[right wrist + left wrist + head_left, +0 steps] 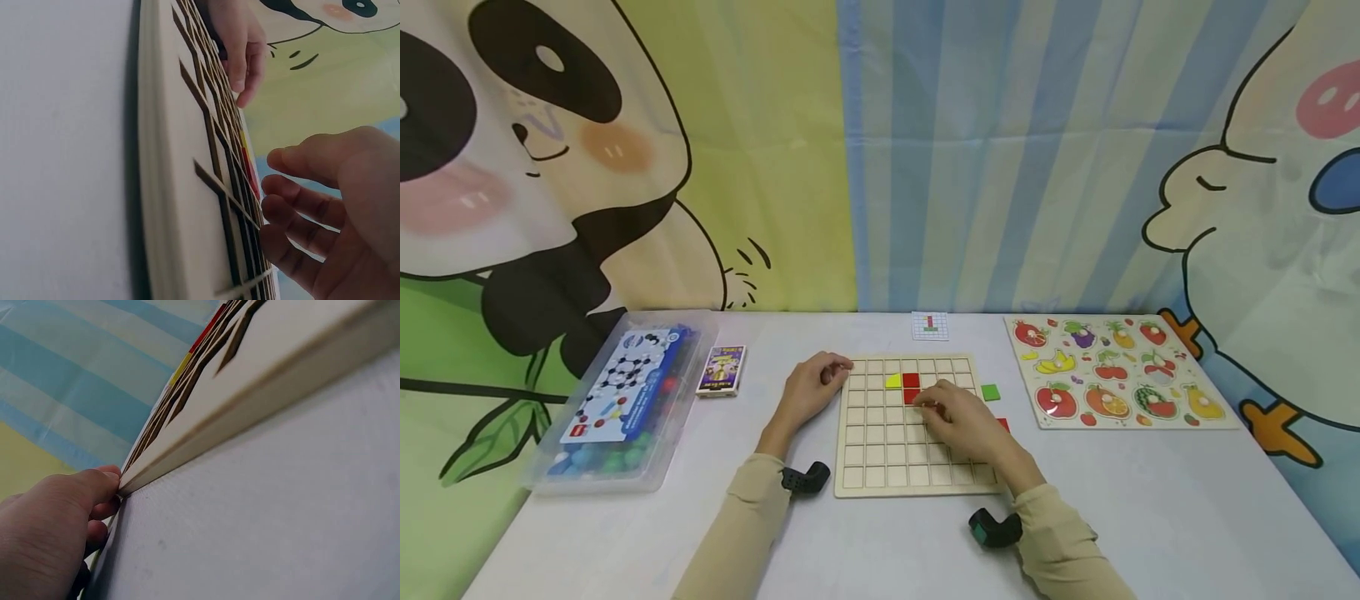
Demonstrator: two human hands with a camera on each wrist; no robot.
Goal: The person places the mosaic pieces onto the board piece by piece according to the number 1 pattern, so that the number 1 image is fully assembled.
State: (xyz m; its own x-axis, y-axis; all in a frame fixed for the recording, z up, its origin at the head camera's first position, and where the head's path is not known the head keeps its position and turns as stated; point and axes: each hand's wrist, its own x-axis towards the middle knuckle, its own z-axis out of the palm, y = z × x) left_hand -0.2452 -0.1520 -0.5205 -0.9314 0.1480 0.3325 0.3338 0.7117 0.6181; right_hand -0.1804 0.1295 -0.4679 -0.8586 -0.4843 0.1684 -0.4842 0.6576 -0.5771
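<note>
A square wooden grid board (876, 455) lies in front of me in the head view. Near its top row sit a yellow tile (892, 381) and two red tiles (911, 380), one above the other. My left hand (808, 390) holds the board's far left corner; in the left wrist view its thumb (100, 483) is against that corner. Over the board, my right hand (961, 423) has its fingertips right at the lower red tile. Its fingers are loosely bent, thumb apart, and nothing shows between them in the right wrist view.
Right of the board lie a green tile (991, 392) and a partly hidden red piece (1003, 424). A pattern card (930, 326) lies behind it. A fruit puzzle (1097, 379) is at the right, with a small purple box (722, 371) and a clear plastic case (655, 467) at the left.
</note>
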